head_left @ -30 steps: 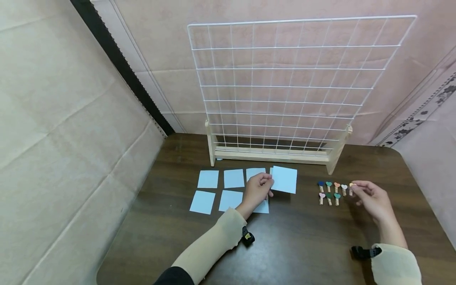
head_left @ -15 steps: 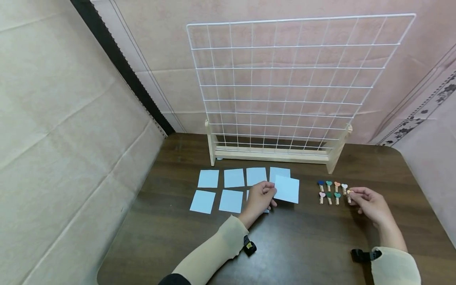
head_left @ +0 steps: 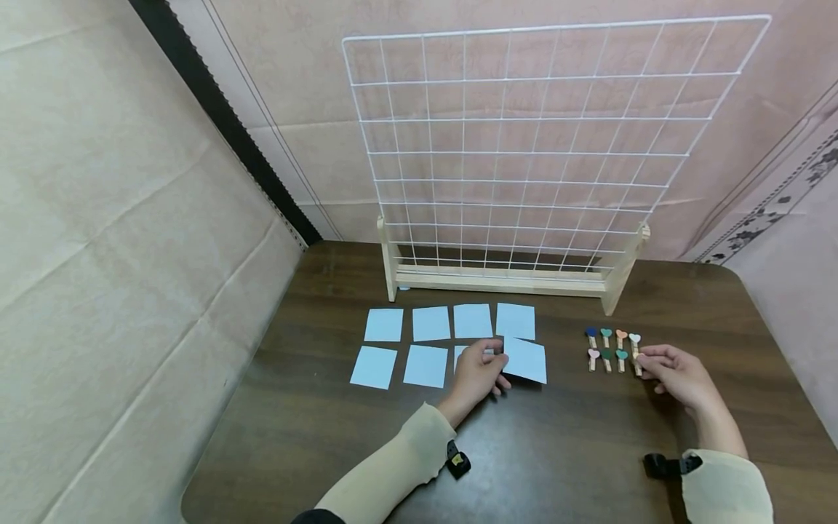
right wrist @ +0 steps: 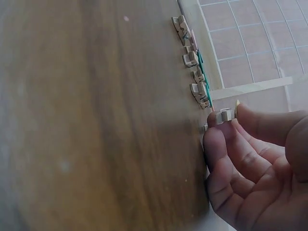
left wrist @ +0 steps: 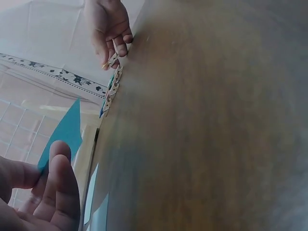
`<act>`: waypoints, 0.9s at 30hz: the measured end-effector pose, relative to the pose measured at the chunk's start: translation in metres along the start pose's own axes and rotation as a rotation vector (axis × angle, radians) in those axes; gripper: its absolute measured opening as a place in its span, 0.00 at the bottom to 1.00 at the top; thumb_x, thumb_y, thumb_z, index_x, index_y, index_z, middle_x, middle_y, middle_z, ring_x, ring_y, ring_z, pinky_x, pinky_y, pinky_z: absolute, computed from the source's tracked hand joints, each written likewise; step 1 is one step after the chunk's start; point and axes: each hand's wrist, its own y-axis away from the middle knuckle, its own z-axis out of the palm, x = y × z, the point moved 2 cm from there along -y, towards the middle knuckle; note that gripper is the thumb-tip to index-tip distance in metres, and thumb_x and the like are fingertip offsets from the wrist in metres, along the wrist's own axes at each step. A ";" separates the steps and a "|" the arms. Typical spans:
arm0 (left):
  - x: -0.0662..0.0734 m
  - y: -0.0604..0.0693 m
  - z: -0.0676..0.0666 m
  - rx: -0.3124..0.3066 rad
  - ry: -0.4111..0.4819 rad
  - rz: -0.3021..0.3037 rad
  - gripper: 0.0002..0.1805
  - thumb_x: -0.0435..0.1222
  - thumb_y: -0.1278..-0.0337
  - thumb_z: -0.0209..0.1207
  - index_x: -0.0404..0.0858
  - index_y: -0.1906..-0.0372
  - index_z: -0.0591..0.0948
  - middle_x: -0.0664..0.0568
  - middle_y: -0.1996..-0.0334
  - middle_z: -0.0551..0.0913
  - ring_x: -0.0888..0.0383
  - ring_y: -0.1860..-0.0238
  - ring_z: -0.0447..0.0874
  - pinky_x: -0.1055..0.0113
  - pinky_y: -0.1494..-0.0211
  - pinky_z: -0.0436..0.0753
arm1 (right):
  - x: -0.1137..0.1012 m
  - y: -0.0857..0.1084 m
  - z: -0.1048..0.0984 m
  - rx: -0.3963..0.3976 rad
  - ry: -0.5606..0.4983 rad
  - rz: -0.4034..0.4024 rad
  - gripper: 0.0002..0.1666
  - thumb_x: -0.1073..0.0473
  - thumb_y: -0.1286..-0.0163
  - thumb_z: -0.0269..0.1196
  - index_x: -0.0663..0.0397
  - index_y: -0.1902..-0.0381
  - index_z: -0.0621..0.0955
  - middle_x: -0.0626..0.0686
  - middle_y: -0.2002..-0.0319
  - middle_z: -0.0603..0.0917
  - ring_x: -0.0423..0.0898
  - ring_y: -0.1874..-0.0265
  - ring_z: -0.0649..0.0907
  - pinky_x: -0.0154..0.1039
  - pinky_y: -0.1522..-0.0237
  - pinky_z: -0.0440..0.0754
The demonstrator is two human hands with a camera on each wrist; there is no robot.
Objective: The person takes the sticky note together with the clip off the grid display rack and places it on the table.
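My left hand pinches a light blue paper square by its left edge. In the left wrist view the paper is tilted up off the table between thumb and fingers. My right hand pinches a small wooden clothespin with a pale yellow top, at the right end of the lower row of clothespins. The right wrist view shows this clothespin between thumb and index finger. Several more blue squares lie in two rows; one is partly hidden by my left hand.
A white wire grid stands in a pale wooden base at the back of the brown table. Several heart-topped clothespins lie in two rows left of my right hand. A cloth-covered wall rises at the left.
My left hand has brought the blue paper square toward me and lower, uncovering the square behind it. My right hand has shifted the yellow clothespin slightly left and nearer, to the lower row's end.
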 end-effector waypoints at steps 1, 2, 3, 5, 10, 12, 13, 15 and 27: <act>-0.001 0.001 0.000 -0.002 0.007 0.001 0.21 0.35 0.24 0.61 0.36 0.32 0.79 0.47 0.59 0.92 0.51 0.77 0.89 0.63 0.76 0.86 | 0.000 0.000 0.000 0.000 0.005 0.009 0.31 0.50 0.15 0.56 0.78 0.36 0.72 0.42 0.64 0.89 0.34 0.67 0.85 0.40 0.69 0.84; -0.002 0.002 0.001 -0.004 0.015 -0.002 0.22 0.35 0.24 0.61 0.37 0.31 0.78 0.46 0.60 0.92 0.51 0.77 0.89 0.62 0.76 0.86 | -0.001 -0.001 -0.001 0.000 0.011 0.018 0.31 0.50 0.15 0.56 0.78 0.37 0.72 0.43 0.63 0.90 0.35 0.68 0.85 0.40 0.69 0.84; -0.003 0.003 0.001 -0.005 0.022 -0.005 0.22 0.35 0.24 0.61 0.38 0.30 0.78 0.46 0.61 0.92 0.50 0.77 0.89 0.62 0.76 0.86 | -0.001 -0.001 -0.001 0.000 0.015 0.027 0.31 0.50 0.15 0.57 0.78 0.37 0.73 0.44 0.64 0.90 0.35 0.68 0.85 0.40 0.68 0.84; -0.005 0.004 0.002 -0.013 0.030 -0.008 0.19 0.34 0.24 0.60 0.39 0.33 0.80 0.46 0.62 0.92 0.50 0.77 0.89 0.63 0.76 0.86 | -0.001 0.000 -0.001 -0.002 0.021 0.037 0.30 0.50 0.16 0.57 0.78 0.39 0.74 0.45 0.64 0.90 0.35 0.68 0.85 0.40 0.68 0.85; -0.008 0.005 0.004 -0.032 0.004 -0.013 0.11 0.33 0.23 0.59 0.36 0.47 0.88 0.49 0.58 0.92 0.52 0.75 0.91 0.66 0.75 0.86 | -0.003 0.001 0.001 0.026 0.019 0.033 0.27 0.53 0.16 0.58 0.79 0.43 0.76 0.46 0.66 0.89 0.36 0.69 0.85 0.39 0.68 0.87; -0.009 0.006 0.005 -0.041 -0.007 -0.020 0.11 0.32 0.23 0.58 0.33 0.48 0.88 0.48 0.55 0.92 0.52 0.73 0.92 0.65 0.75 0.86 | -0.002 0.002 0.001 0.044 0.018 0.039 0.27 0.53 0.17 0.59 0.79 0.43 0.77 0.47 0.66 0.89 0.36 0.70 0.85 0.39 0.68 0.87; -0.009 0.006 0.005 -0.046 -0.007 -0.024 0.12 0.32 0.23 0.58 0.32 0.47 0.88 0.46 0.55 0.92 0.51 0.73 0.92 0.65 0.75 0.87 | -0.002 0.002 0.001 0.051 0.017 0.045 0.27 0.53 0.17 0.59 0.79 0.42 0.77 0.47 0.66 0.89 0.37 0.70 0.86 0.39 0.67 0.88; -0.008 0.006 0.005 -0.052 -0.011 -0.036 0.12 0.32 0.23 0.58 0.30 0.47 0.87 0.45 0.53 0.92 0.51 0.73 0.92 0.66 0.75 0.87 | -0.001 0.002 0.001 0.060 0.019 0.055 0.27 0.54 0.17 0.59 0.79 0.42 0.77 0.47 0.66 0.89 0.36 0.70 0.86 0.38 0.67 0.88; -0.001 -0.001 0.002 -0.101 -0.214 -0.087 0.10 0.32 0.24 0.59 0.33 0.55 0.90 0.51 0.76 0.87 0.63 0.90 0.75 0.70 0.83 0.79 | -0.002 0.000 0.002 0.084 0.090 0.052 0.26 0.54 0.19 0.62 0.79 0.45 0.80 0.46 0.70 0.87 0.40 0.73 0.82 0.38 0.72 0.84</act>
